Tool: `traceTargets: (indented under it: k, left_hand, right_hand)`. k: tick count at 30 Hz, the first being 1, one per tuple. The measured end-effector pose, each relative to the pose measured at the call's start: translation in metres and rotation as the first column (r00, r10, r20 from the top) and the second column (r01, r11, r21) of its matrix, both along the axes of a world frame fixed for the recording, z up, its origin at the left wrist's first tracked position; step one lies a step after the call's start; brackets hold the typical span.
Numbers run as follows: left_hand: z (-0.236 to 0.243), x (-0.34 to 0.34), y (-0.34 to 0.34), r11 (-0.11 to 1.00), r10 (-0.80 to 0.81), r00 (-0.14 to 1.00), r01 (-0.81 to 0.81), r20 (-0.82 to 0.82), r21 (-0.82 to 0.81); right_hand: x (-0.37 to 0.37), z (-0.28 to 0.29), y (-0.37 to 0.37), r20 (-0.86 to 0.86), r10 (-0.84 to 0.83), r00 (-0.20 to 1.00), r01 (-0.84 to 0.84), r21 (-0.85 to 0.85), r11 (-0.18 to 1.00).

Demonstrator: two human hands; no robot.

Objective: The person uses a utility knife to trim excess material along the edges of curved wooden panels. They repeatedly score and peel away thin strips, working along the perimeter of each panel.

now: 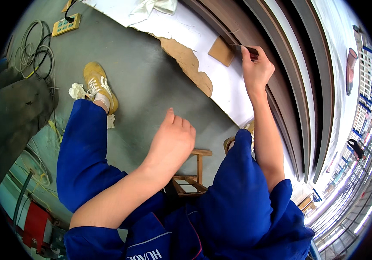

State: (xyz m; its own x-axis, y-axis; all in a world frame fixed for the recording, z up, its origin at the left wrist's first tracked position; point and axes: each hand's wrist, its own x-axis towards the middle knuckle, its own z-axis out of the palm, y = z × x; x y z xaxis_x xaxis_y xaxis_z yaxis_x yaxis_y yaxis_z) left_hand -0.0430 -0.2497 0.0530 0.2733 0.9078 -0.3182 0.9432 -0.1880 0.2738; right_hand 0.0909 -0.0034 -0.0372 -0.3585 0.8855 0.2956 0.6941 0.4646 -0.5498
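Right fingers (245,55) clamp a thin, flat, dark tool (252,50) (left fingers (186,124) curl loosely together).

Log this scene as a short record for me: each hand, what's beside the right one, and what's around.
Right hand: pinching a thin dark tool near long brown panels
Left hand: loosely curled, no object visible
Beside right hand: brown square piece on white sheet
Upper left: yellowish power strip, coiled cables
Between legs: wooden stool, partly hidden
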Motion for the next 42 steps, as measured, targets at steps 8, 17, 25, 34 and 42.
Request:
traceTargets:
  k: [8, 17, 25, 34, 42]
  left_hand:
    - [0.006, 0.004, -0.003, 1.000, -0.012, 0.999, 0.012, -0.041, -0.001]
    - [0.035, -0.033, 0.045, 0.841, 0.464, 0.836, -0.520, 0.291, 0.151]
    - [0.042, -0.052, 0.070, 0.755, 0.371, 0.392, -0.655, 0.842, -0.027]
    - [0.015, -0.016, 0.077, 0.849, 0.353, 0.638, -0.526, 0.685, 0.053]
    - [-0.014, -0.013, 0.075, 0.868, 0.315, 0.947, -0.317, 0.070, 0.383]
  right_hand:
    - [-0.059, 0.010, 0.010, 0.075, 0.055, 0.996, -0.055, -0.003, 0.999]
    - [-0.075, 0.131, 0.006, -0.128, 0.301, 0.945, -0.318, -0.580, 0.750]
    - [-0.032, 0.187, -0.043, -0.155, 0.333, 0.930, -0.323, -0.779, 0.538]
    - [0.051, 0.120, -0.071, -0.180, 0.137, 0.974, -0.220, -0.890, 0.398]
    - [0.083, 0.086, -0.059, -0.357, -0.355, 0.864, -0.223, -0.903, 0.367]
